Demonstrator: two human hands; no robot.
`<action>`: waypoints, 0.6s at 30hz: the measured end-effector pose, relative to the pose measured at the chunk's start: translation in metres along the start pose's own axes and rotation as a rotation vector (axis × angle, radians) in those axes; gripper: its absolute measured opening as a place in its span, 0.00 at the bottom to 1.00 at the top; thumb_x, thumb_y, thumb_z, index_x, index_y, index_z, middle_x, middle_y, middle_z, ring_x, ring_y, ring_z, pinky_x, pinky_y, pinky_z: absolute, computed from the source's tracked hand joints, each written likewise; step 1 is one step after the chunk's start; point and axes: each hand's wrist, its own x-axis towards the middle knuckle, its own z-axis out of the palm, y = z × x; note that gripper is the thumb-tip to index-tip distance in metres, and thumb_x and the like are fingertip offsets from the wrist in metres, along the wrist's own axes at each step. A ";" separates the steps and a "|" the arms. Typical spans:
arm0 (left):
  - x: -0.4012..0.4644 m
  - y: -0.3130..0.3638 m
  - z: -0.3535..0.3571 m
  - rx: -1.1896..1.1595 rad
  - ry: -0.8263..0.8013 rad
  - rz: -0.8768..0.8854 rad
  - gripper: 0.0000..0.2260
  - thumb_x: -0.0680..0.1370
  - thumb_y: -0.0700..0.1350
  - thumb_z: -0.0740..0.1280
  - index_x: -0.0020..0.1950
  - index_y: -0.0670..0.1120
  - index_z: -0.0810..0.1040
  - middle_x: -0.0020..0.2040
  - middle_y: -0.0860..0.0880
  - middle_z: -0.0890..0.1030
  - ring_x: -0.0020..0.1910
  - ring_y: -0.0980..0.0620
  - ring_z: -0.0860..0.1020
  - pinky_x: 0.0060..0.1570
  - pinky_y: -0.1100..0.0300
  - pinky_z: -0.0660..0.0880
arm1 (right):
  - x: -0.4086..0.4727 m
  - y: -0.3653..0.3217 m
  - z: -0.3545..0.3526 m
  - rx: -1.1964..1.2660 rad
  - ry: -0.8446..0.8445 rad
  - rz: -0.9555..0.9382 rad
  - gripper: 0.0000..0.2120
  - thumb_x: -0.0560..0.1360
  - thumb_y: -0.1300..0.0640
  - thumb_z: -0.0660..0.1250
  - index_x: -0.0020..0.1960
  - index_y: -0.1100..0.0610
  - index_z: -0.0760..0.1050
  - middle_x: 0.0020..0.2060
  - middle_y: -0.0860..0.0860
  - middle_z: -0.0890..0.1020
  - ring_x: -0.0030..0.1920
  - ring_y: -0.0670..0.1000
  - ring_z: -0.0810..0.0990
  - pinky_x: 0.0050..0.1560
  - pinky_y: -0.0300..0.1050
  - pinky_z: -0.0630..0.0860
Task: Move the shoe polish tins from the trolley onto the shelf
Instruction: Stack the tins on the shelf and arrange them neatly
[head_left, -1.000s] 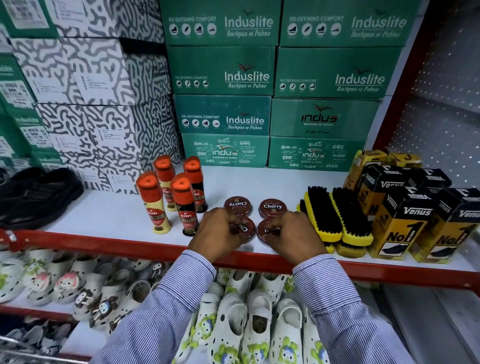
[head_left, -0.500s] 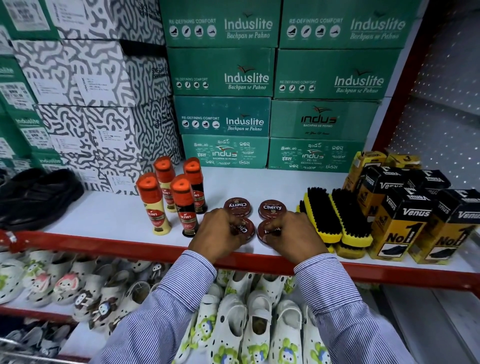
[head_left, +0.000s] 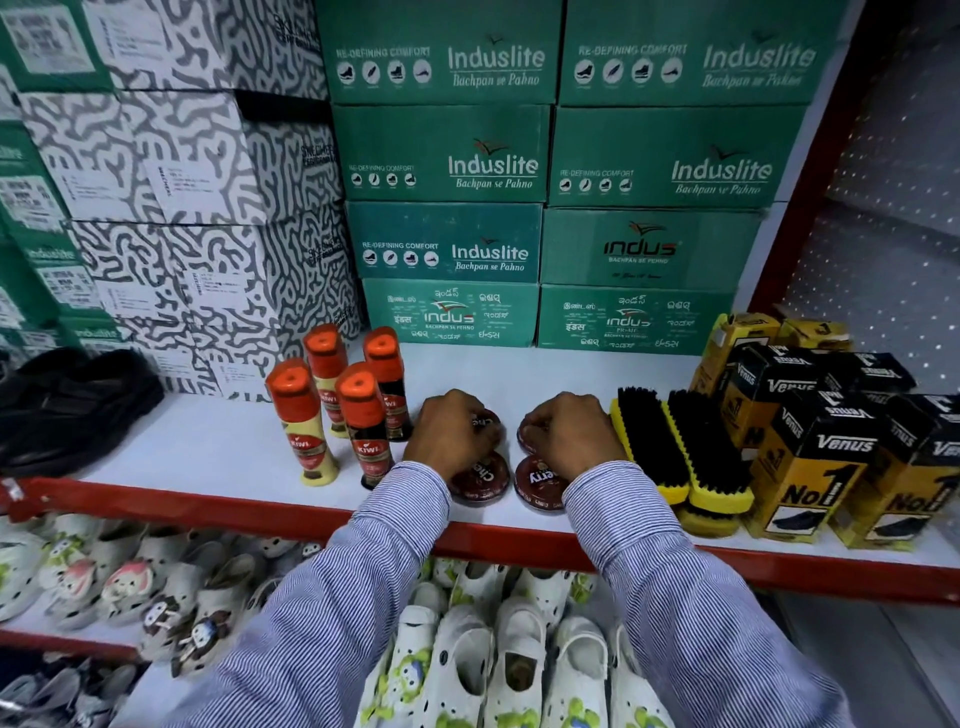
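While I look down at the white shelf (head_left: 218, 447), I see four round shoe polish tins sitting on it, between the orange-capped polish bottles (head_left: 358, 415) and the black brushes (head_left: 675, 447). They are flat, dark red-brown and shiny, with white "Cherry" writing on the lids. The front left tin (head_left: 480, 480) and the front right tin (head_left: 537, 488) lie near the shelf's red front edge, side by side. My sleeves cover part of each. The back left tin (head_left: 488, 420) and the back right tin (head_left: 531, 439) are mostly hidden under my hands, so I can only see small bits of them. My left hand (head_left: 452, 434) is curled over the back left tin. My right hand (head_left: 571, 436) is curled over the back right tin. My fingers are tucked under, so I cannot tell whether they pinch the tins or just rest on them.
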 end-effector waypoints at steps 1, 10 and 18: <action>0.002 -0.002 0.002 0.001 0.001 0.000 0.13 0.73 0.51 0.71 0.53 0.46 0.85 0.53 0.42 0.86 0.56 0.41 0.81 0.56 0.52 0.79 | 0.001 0.001 0.002 -0.008 -0.003 -0.005 0.10 0.71 0.60 0.68 0.46 0.55 0.88 0.48 0.59 0.88 0.50 0.61 0.84 0.53 0.52 0.82; 0.008 -0.008 0.008 -0.012 0.010 0.024 0.13 0.73 0.53 0.72 0.53 0.48 0.86 0.51 0.45 0.87 0.54 0.45 0.82 0.53 0.58 0.77 | 0.006 0.009 0.007 0.007 0.011 0.012 0.08 0.71 0.57 0.70 0.45 0.51 0.88 0.47 0.57 0.88 0.47 0.59 0.85 0.50 0.50 0.83; 0.009 -0.011 0.008 -0.018 -0.008 0.020 0.14 0.72 0.54 0.72 0.53 0.49 0.86 0.51 0.45 0.87 0.54 0.45 0.82 0.54 0.55 0.79 | 0.007 0.008 0.008 -0.022 0.008 0.017 0.08 0.72 0.57 0.70 0.46 0.52 0.88 0.47 0.58 0.88 0.49 0.60 0.84 0.51 0.50 0.83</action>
